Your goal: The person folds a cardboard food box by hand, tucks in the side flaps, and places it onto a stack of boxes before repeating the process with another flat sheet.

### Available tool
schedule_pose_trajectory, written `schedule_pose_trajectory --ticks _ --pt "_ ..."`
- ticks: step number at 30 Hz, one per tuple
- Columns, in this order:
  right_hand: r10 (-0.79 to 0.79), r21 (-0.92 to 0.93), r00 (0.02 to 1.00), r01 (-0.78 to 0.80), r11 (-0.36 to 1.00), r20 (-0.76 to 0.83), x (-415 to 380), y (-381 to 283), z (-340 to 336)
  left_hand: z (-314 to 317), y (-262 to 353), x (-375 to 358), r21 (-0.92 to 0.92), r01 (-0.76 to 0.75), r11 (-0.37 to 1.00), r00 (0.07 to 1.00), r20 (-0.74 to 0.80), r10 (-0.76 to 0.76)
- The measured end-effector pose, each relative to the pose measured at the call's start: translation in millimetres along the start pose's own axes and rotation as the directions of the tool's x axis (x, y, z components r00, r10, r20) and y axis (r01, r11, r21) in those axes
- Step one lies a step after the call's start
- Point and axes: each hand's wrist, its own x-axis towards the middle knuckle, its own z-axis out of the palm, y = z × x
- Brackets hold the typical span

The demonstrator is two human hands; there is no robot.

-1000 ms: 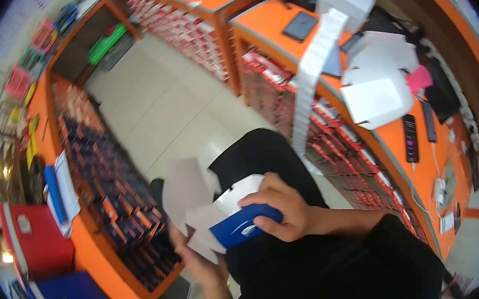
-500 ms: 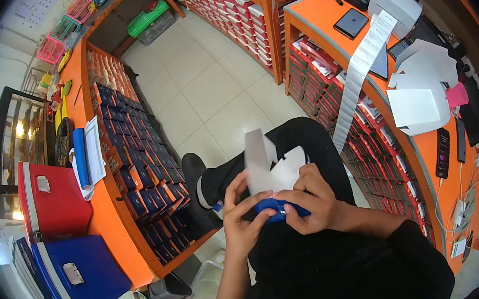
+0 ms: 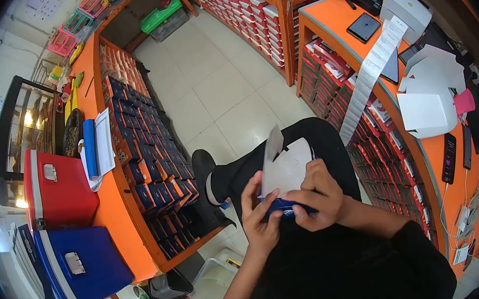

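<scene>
Above the person's lap is a partly folded carton (image 3: 289,169), white inside and blue on its outer side, with flaps standing up. My left hand (image 3: 261,214) grips its left side, fingers on the near edge and thumb on the blue face. On the right side, my right hand (image 3: 318,199) pinches the same near edge between bent fingers and thumb. The two hands are a small gap apart, with the blue panel showing between them.
An open white box (image 3: 428,109), a phone (image 3: 363,27) and a label printer (image 3: 406,10) with a long printed strip (image 3: 374,68) lie on the right counter. Left are a red cooler (image 3: 62,188), a blue cooler (image 3: 88,267) and stacked dark blue boxes (image 3: 151,141).
The carton's tall left flap has tilted to the right and its white panel faces the camera more. Both hands keep their hold. The whole view has shifted slightly.
</scene>
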Motion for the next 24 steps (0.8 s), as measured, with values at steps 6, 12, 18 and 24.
schedule_pose_trajectory --ticks 6,12,18,24 --pt "0.013 0.133 0.999 -0.017 0.991 0.031 1.8 14.6 -8.4 -14.2 -12.5 3.9 -0.775 0.318 0.546 0.937 0.172 -0.303" --pt "0.087 0.309 0.991 -0.05 0.95 -0.105 -8.5 22.1 3.6 -9.4 -2.5 11.4 -0.52 0.525 0.674 0.844 0.422 -0.333" --pt "0.098 0.176 0.995 -0.096 0.98 -0.002 -8.4 20.7 -3.8 -8.4 -12.8 6.6 -0.417 0.501 0.758 0.831 0.475 -0.288" --pt "0.223 0.071 0.975 -0.221 0.973 -0.009 -17.6 31.8 -1.6 12.7 -13.4 3.1 -0.188 0.468 0.863 0.818 0.461 -0.344"
